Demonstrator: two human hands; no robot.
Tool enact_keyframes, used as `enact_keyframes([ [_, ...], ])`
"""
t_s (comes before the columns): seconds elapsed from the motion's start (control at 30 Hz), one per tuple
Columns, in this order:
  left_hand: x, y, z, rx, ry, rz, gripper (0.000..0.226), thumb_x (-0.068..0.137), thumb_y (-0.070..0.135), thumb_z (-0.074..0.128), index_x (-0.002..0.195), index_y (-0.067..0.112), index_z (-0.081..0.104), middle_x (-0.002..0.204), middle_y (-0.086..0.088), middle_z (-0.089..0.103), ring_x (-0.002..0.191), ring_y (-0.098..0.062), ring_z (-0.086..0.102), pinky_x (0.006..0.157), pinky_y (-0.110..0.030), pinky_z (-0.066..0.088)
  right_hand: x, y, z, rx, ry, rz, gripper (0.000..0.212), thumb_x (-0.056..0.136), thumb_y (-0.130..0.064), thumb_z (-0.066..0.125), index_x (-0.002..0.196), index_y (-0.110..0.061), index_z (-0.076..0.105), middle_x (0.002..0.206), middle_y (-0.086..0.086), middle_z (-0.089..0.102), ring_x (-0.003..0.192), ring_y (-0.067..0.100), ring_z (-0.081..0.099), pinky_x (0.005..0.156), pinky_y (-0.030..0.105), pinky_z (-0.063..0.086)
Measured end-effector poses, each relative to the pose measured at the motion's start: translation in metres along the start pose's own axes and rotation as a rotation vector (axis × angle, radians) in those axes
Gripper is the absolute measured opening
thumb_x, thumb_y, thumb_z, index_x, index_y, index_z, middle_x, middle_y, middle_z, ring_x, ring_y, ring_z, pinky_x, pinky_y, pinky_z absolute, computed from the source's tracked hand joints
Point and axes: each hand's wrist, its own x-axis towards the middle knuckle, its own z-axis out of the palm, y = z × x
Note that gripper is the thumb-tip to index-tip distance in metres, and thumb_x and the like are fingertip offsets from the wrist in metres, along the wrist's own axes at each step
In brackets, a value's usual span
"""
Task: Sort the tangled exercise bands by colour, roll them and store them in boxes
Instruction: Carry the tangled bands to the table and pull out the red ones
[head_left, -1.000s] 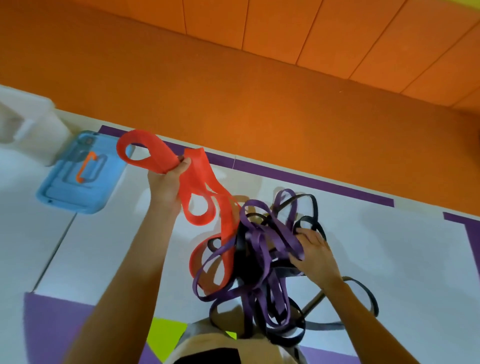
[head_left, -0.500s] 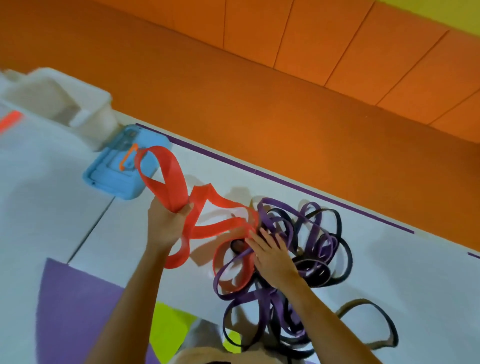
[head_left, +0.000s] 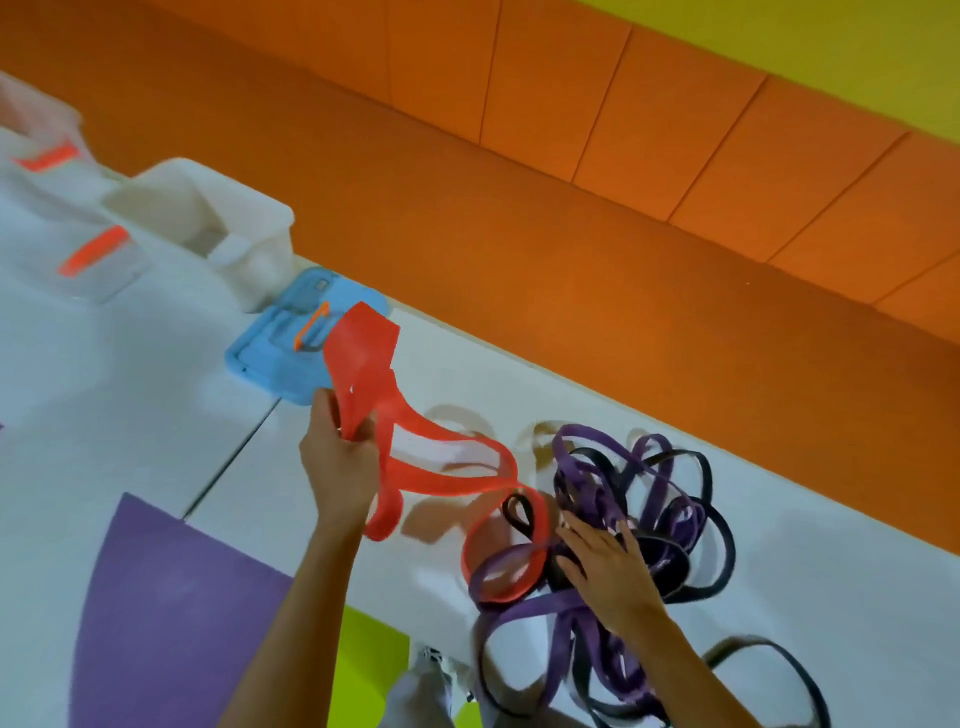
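The red band (head_left: 363, 353) has been drawn further out of the heap than half a second ago, and the right hand (head_left: 602, 566) has slid a little nearer on the pile. That hand lies flat, fingers straight and spread, pinning down the tangle of purple and black bands (head_left: 613, 499) under and beyond it. To its left, the red band's last loop still looks caught on a black loop and a purple strand. Further left and beyond, the left hand (head_left: 340, 462) has its fingers curled round a gathered bunch of the red band, one wide fold standing up past the fingertips.

This looks like the sorting step, with the red one nearly free. The next move probably calls for a steady pull leftward while the right hand holds the pile, or for unhooking that black loop.

Past the left hand lie a blue lid (head_left: 270, 364) and an open white box (head_left: 254, 270).
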Motion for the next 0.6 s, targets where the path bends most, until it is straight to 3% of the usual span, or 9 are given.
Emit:
enact_keyframes([
  [0.1,0.0,-0.002,-0.008,-0.023,0.064,0.032,0.025,0.078,0.0,0.053,0.086,0.022,0.046,0.075,0.027,0.059,0.07,0.01,0.055,0.063,-0.009,0.038,-0.004,0.008,-0.006,-0.053,0.005,0.111,0.046,0.109,-0.046,0.029,0.129,-0.032,0.068,0.139,-0.008,0.061,0.129,0.021,0.058,0.118,0.051,0.031],
  [0.17,0.002,-0.003,-0.017,-0.053,0.026,0.075,0.02,0.075,-0.002,0.05,0.085,0.014,0.046,0.079,0.025,0.064,0.076,0.009,0.059,0.071,-0.011,0.043,-0.007,0.004,-0.01,-0.088,-0.038,0.229,0.044,0.109,-0.046,0.03,0.127,-0.034,0.068,0.133,-0.009,0.059,0.13,0.021,0.053,0.116,0.051,0.029],
  [0.27,-0.005,0.007,-0.029,-0.035,-0.168,0.119,0.026,0.079,-0.007,0.066,0.086,0.012,0.051,0.087,0.004,0.068,0.087,-0.016,0.066,0.085,-0.041,0.054,-0.002,-0.007,-0.013,-0.035,-0.081,0.283,0.04,0.108,-0.044,0.036,0.138,-0.033,0.06,0.143,-0.009,0.051,0.14,0.019,0.041,0.122,0.057,0.021],
  [0.33,-0.015,0.019,-0.033,0.154,-0.308,0.116,0.044,0.062,0.022,0.087,0.092,0.02,0.055,0.087,-0.001,0.066,0.081,-0.023,0.064,0.084,-0.036,0.052,0.004,-0.017,-0.016,0.062,-0.03,0.261,0.04,0.106,-0.043,0.043,0.143,-0.035,0.055,0.153,-0.01,0.044,0.15,0.018,0.03,0.124,0.059,0.015],
  [0.37,-0.02,0.023,-0.033,0.195,-0.337,0.098,0.05,0.056,0.031,0.087,0.094,0.02,0.056,0.087,-0.002,0.067,0.079,-0.023,0.063,0.079,-0.032,0.05,0.006,-0.023,-0.018,0.123,0.007,0.242,0.04,0.105,-0.042,0.046,0.143,-0.036,0.055,0.157,-0.009,0.041,0.153,0.019,0.026,0.125,0.058,0.014],
  [0.43,-0.033,0.029,-0.033,-0.013,-0.288,0.037,0.032,0.072,0.01,0.078,0.09,0.002,0.053,0.086,-0.011,0.067,0.077,-0.02,0.064,0.072,-0.027,0.05,0.009,-0.033,-0.025,0.269,0.1,0.168,0.037,0.104,-0.037,0.053,0.14,-0.033,0.059,0.159,-0.007,0.04,0.154,0.022,0.026,0.125,0.054,0.019],
  [0.5,-0.046,0.03,-0.036,-0.152,-0.216,0.004,0.019,0.079,-0.018,0.062,0.085,-0.007,0.047,0.085,-0.02,0.067,0.077,-0.018,0.066,0.064,-0.024,0.051,0.01,-0.043,-0.034,0.482,0.213,0.07,0.034,0.1,-0.025,0.064,0.134,-0.025,0.065,0.15,-0.002,0.051,0.147,0.027,0.039,0.121,0.048,0.032],
  [0.6,-0.062,0.033,-0.043,-0.002,-0.206,0.092,0.032,0.075,-0.028,0.055,0.086,0.001,0.051,0.09,-0.016,0.069,0.082,-0.024,0.067,0.069,-0.022,0.05,0.011,-0.064,-0.058,0.933,0.282,-0.04,0.027,0.1,-0.019,0.068,0.127,-0.02,0.07,0.132,-0.004,0.065,0.128,0.019,0.058,0.111,0.04,0.046],
])
